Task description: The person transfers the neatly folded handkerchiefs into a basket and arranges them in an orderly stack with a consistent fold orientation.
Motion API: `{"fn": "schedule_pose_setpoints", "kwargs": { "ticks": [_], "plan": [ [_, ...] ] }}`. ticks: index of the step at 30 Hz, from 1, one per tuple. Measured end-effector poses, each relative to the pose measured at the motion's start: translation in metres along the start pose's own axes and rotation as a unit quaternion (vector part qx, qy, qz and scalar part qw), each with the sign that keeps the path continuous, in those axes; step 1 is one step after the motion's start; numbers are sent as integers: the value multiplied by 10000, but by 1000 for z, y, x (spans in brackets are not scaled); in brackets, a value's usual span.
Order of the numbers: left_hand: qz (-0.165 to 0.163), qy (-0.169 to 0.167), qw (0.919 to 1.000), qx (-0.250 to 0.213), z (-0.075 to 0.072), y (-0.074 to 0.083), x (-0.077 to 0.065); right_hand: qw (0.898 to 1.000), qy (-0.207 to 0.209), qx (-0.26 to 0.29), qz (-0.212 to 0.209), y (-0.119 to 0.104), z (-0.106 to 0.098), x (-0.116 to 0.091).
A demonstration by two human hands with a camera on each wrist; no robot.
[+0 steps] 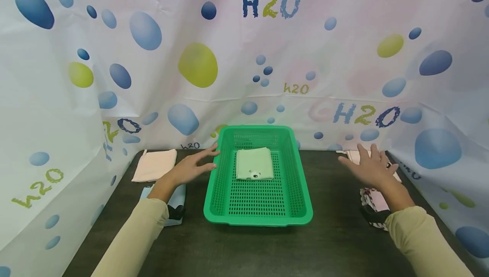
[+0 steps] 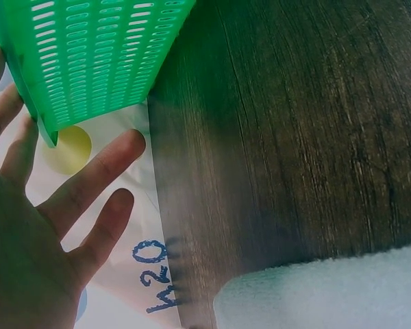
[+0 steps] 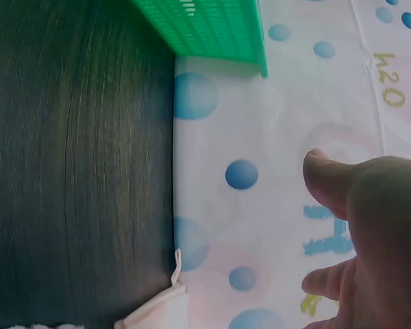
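A green plastic basket (image 1: 259, 221) with slotted walls stands on the dark table, holding a folded pale green cloth (image 1: 254, 160) with a small face design. My left hand (image 1: 192, 166) has its fingers spread, fingertips right at the basket's left rim; in the left wrist view its thumb and index finger point past the basket wall (image 2: 96, 55). Off to the right, my right hand (image 1: 372, 169) hovers empty with fingers apart. Behind that hand lies a light pinkish cloth (image 1: 353, 156), partly hidden, with its loop (image 3: 177, 264) showing in the right wrist view.
On the left lie a folded peach cloth (image 1: 154, 166) and, nearer, a light blue cloth (image 1: 177, 198) partly covered by my left forearm. A pink patterned cloth (image 1: 376, 200) lies beside my right wrist. A white sheet (image 1: 237, 35) printed with bubbles borders the table behind and at the sides.
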State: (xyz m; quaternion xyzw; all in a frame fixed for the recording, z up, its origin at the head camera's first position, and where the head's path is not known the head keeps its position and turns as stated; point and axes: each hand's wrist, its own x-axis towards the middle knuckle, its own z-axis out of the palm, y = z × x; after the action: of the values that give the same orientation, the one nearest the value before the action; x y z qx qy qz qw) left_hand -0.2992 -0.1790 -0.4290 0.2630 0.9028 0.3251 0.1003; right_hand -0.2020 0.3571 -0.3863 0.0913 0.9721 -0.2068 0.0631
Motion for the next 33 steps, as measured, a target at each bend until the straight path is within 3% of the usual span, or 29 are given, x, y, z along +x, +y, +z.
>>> {"fn": "schedule_pose_setpoints", "kwargs": {
  "ticks": [15,33],
  "plan": [
    [59,2,9997,-247,2,-1,-2,9995,0,-12,313,30,-6,-12],
    [27,10,9998,-220,3,-2,-2,9994,-37,153,316,62,-2,-20]
  ]
}}
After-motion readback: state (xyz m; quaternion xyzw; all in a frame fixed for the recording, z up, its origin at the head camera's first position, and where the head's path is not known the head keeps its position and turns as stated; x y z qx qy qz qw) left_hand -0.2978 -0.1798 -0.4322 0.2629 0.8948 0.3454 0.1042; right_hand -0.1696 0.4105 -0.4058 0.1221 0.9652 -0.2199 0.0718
